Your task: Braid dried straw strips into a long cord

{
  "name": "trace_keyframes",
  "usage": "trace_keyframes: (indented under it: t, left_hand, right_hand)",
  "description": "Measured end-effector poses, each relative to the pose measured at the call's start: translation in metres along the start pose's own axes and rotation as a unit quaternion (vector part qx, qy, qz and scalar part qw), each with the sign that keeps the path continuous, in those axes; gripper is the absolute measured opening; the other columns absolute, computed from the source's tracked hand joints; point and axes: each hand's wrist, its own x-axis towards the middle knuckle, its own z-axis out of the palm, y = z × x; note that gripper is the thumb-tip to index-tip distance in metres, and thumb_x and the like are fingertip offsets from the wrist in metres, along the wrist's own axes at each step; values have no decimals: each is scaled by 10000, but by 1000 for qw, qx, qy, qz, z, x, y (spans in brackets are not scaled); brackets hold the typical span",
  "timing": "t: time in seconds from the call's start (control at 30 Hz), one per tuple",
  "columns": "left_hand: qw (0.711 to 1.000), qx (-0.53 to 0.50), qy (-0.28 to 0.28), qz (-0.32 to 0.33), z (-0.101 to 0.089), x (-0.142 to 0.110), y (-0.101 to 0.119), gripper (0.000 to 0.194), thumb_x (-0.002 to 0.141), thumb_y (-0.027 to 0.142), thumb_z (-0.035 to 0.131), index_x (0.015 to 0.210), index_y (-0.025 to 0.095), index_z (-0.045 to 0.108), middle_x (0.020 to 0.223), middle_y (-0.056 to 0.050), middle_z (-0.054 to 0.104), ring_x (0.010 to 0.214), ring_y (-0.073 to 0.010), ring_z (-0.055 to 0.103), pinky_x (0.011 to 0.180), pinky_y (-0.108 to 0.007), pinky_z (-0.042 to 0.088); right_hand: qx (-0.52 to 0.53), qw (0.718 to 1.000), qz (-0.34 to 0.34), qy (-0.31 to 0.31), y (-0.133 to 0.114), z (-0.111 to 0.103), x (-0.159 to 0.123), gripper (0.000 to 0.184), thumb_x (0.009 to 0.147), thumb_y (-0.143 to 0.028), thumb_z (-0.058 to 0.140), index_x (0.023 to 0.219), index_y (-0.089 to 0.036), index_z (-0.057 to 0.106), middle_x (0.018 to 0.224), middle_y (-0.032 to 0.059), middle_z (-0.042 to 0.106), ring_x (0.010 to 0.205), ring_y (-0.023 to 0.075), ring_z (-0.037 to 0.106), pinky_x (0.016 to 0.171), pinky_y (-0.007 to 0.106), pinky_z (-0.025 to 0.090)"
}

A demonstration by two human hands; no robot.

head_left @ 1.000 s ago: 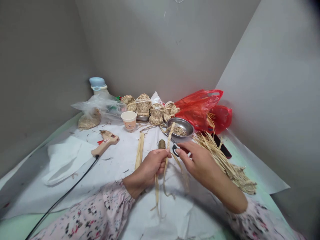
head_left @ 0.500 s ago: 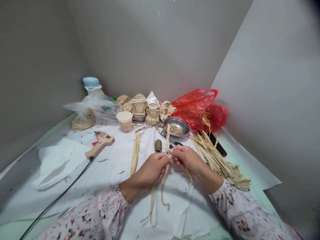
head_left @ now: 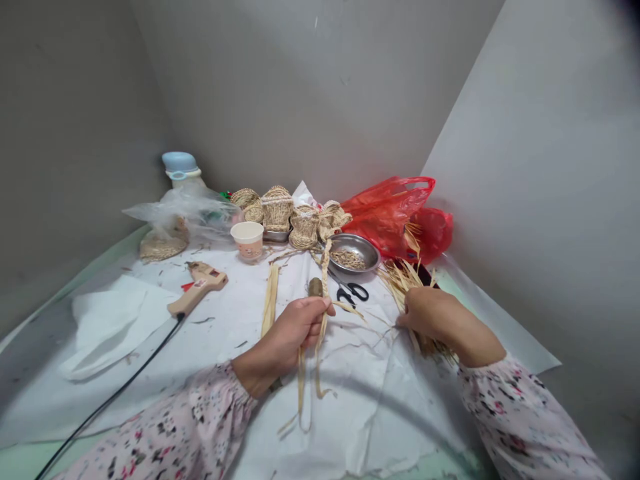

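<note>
My left hand [head_left: 303, 327] is closed around the lower end of a pale straw braid [head_left: 325, 270], which stands up above the fingers. Loose strands [head_left: 301, 387] hang below that hand. One straw strand [head_left: 350, 309] runs out from the braid to the right, toward my right hand [head_left: 433, 320], whose fingertips are pinched together on what looks like its thin end. That hand is in front of a bundle of dry straw [head_left: 397, 283] and hides part of it. Behind the braid are a thread spool [head_left: 315, 287] and black-handled scissors [head_left: 353, 292].
A metal bowl [head_left: 356, 255] holds straw bits. Several woven straw pieces [head_left: 277, 210], a paper cup [head_left: 247, 241] and a red plastic bag [head_left: 390, 210] stand at the back. Left lies a glue gun [head_left: 200, 290] with a black cord; flat straw strips [head_left: 270, 300] lie beside my left hand.
My right hand has left the braid and moved right, in front of the straw bundle. A strand that hung down now stretches sideways. My left hand has kept its hold on the braid.
</note>
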Motion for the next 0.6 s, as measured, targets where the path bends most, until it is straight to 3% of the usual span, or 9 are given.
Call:
trace_keyframes:
  t: [0.17,0.23,0.3,0.37,0.47,0.53,0.6]
  left_hand:
    - [1000,-16,-7,-6,0,0,0,243,811,387,546,751,152,547,497,112,176,427,-39,88,348,-130,98]
    - [1000,-22,-6,-7,0,0,0,241,812,380,546,753,147,554,498,111,178,426,-37,90,346,-127,99]
    - [999,-32,-4,-4,0,1,-1,243,811,377,551,752,141,561,500,111,180,424,-35,93,344,-125,100]
    - [999,-44,-6,-1,-1,2,-2,242,807,371,560,755,135,570,502,112,180,422,-32,89,341,-124,98]
    - [998,-60,-7,1,-1,3,-3,234,802,358,572,758,129,578,503,113,179,418,-28,81,337,-123,93]
    - [998,-68,-3,0,-1,3,-3,233,798,355,580,762,125,580,502,115,179,415,-26,79,335,-121,95]
    - [997,-75,0,0,0,3,-2,235,799,355,581,781,120,585,503,117,179,413,-24,78,335,-118,99]
  right_hand:
    - [-13,998,-44,-50,5,7,7,175,672,-167,557,725,-91,705,750,172,687,655,244,645,504,269,362]
    - [22,998,-66,-6,9,4,7,166,701,-178,538,706,-118,693,727,143,683,638,221,632,512,264,361]
    - [108,986,-87,88,9,-2,4,175,754,-232,518,703,-155,667,698,95,675,618,189,614,528,256,371]
    - [241,942,-104,208,3,-7,-3,194,807,-303,499,743,-180,634,670,44,658,586,155,597,540,243,393]
    - [413,829,-169,336,-18,-5,-14,197,855,-353,484,868,-186,587,688,17,643,576,136,595,542,234,440]
    - [426,780,-233,395,-35,4,-18,149,863,-307,495,883,-187,581,727,24,648,603,134,600,570,240,463]
    - [385,754,-305,436,-50,16,-18,85,850,-223,518,884,-191,589,810,42,662,700,142,617,646,251,483]
